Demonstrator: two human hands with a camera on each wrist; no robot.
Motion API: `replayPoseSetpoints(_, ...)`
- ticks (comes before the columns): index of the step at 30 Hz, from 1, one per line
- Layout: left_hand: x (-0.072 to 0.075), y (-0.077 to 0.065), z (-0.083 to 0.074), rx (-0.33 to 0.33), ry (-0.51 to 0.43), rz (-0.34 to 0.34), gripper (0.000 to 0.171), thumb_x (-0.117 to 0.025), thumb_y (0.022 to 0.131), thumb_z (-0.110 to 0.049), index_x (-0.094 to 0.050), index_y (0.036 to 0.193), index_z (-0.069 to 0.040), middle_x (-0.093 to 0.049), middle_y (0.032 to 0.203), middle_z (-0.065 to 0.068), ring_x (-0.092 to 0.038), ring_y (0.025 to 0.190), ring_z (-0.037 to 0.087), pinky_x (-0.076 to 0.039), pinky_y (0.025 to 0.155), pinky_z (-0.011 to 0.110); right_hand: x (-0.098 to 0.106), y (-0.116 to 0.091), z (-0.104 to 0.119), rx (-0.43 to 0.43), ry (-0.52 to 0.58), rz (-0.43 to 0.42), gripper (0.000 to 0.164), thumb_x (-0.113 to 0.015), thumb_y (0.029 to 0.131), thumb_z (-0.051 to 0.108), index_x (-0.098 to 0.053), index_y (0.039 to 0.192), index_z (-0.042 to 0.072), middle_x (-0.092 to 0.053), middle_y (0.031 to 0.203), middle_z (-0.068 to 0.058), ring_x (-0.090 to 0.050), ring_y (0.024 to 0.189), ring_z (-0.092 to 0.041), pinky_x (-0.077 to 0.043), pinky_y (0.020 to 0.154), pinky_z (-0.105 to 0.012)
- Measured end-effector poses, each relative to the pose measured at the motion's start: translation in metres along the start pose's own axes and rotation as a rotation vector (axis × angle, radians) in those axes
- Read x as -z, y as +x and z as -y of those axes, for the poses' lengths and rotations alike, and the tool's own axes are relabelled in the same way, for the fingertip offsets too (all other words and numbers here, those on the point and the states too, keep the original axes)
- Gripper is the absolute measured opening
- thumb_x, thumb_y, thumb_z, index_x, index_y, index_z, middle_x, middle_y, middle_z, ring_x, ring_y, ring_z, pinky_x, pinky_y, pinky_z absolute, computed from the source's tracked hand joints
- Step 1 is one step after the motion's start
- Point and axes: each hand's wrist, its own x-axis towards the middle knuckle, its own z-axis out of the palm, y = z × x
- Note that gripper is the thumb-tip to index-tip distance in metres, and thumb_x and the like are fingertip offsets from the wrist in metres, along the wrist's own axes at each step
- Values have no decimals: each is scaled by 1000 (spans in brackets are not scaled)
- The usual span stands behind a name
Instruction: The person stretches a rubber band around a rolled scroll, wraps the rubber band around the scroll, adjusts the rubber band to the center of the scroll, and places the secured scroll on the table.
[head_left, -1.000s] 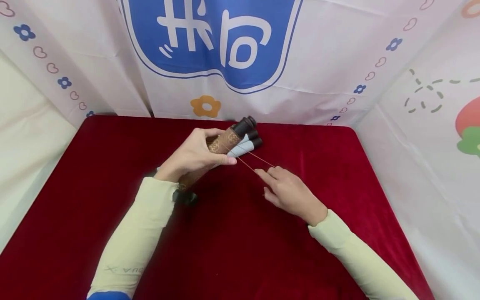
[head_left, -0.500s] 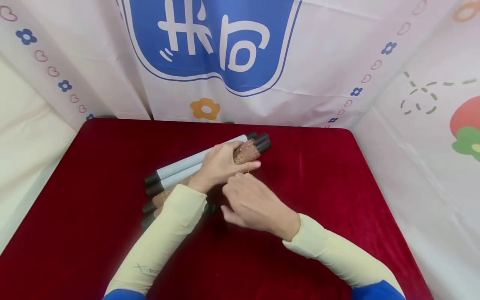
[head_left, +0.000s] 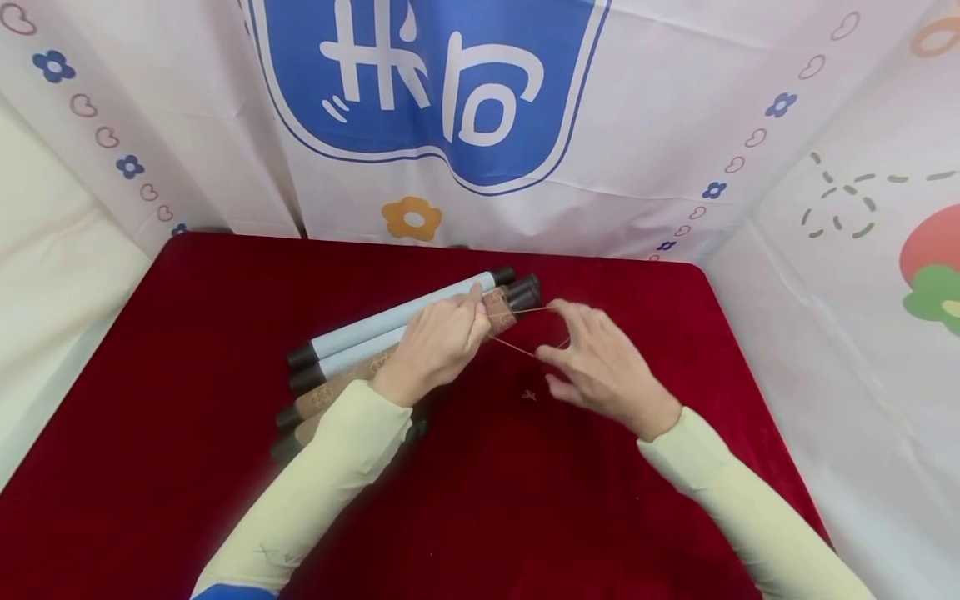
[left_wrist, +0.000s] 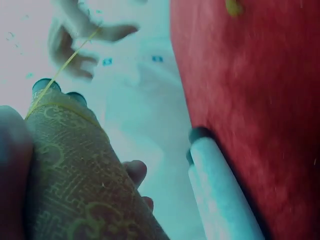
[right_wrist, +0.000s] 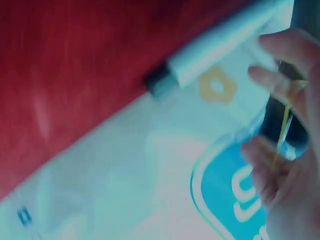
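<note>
My left hand (head_left: 438, 342) grips a pair of brown patterned scrolls (left_wrist: 75, 170) with dark end knobs, near their far right ends. A thin yellowish rubber band (head_left: 513, 344) circles these scrolls and stretches rightward to my right hand (head_left: 607, 367). The right fingers and thumb hold the loop spread, its strand (right_wrist: 283, 125) running between them in the right wrist view. Behind the brown pair, two light-blue scrolls (head_left: 405, 313) with black knobs lie side by side on the cloth. My left hand and sleeve hide part of the brown scrolls.
Dark red velvet cloth (head_left: 540, 500) covers the table. A small tan tangle (head_left: 529, 395) lies on it below the right hand. White printed curtains (head_left: 622, 192) enclose the back and sides.
The right hand came in close to the left hand, then pulled back rightward, stretching the rubber band. The brown scrolls have come down beside the light-blue ones, and the left hand's fingers have drawn in.
</note>
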Motion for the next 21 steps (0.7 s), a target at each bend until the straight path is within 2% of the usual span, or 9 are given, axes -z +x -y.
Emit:
replayPoseSetpoints(1,1,-4,-2,-18,-12,2,56,-34,103,-23,-61,140,9,-56,69,4,-43,55,17,-42,48,34,4,3,-6,22,9,-19,24,-83,82,32,-73,100,20,-53,140,-29,-59,122,-43,-56,97,-51)
replayPoseSetpoints(3,4,-12,-6,-47,-39,2,52,-34,102,-22,-66,134,4,-52,68,0,-39,56,14,-40,48,32,13,8,-16,70,35,-40,17,-82,84,30,-77,96,19,-54,139,-27,-58,123,-42,-55,98,-50)
replayPoseSetpoints(6,13,-24,-15,-88,-106,29,52,-34,103,-22,-67,136,0,-75,92,6,-62,72,16,-55,62,38,21,16,-24,132,129,-43,20,-83,84,29,-80,98,15,-56,138,-24,-58,123,-39,-54,102,-49)
replayPoseSetpoints(8,19,-29,-21,-126,-155,46,52,-33,105,-22,-68,136,-1,-78,120,10,-67,84,17,-59,74,41,21,18,-24,144,251,-35,35,-83,83,28,-76,112,8,-58,138,-20,-59,122,-35,-53,104,-48)
replayPoseSetpoints(11,26,-35,-29,-176,-209,81,52,-33,106,-20,-61,144,2,-75,131,13,-65,86,16,-58,79,37,13,18,-19,140,482,-61,57,-83,82,25,-62,130,2,-60,136,-14,-61,118,-26,-53,103,-44)
replayPoseSetpoints(13,29,-36,-32,-187,-243,99,51,-33,107,-19,-61,144,3,-75,130,14,-61,83,16,-55,77,35,6,16,-15,152,637,-118,57,-80,83,20,-57,132,3,-65,127,-10,-63,110,-20,-55,99,-39)
replayPoseSetpoints(15,30,-35,-34,-182,-270,115,51,-34,108,-19,-61,144,4,-75,131,14,-64,86,16,-56,80,35,0,14,-12,151,756,-220,45,-78,81,13,-63,123,4,-69,115,-7,-65,101,-16,-57,92,-33)
replayPoseSetpoints(17,31,-33,-35,-165,-284,118,50,-35,108,-20,-60,144,4,-70,139,15,-68,97,17,-58,88,37,-6,11,-9,117,895,-340,32,-70,78,2,-71,111,4,-71,103,-7,-66,91,-15,-57,84,-30)
replayPoseSetpoints(21,31,-30,-33,-103,-299,125,52,-36,109,-24,-54,151,2,-63,149,13,-67,129,22,-53,111,43,-11,11,0,-177,1309,-479,45,-51,77,-11,-78,107,8,-74,101,-5,-64,84,-14,-55,72,-27)
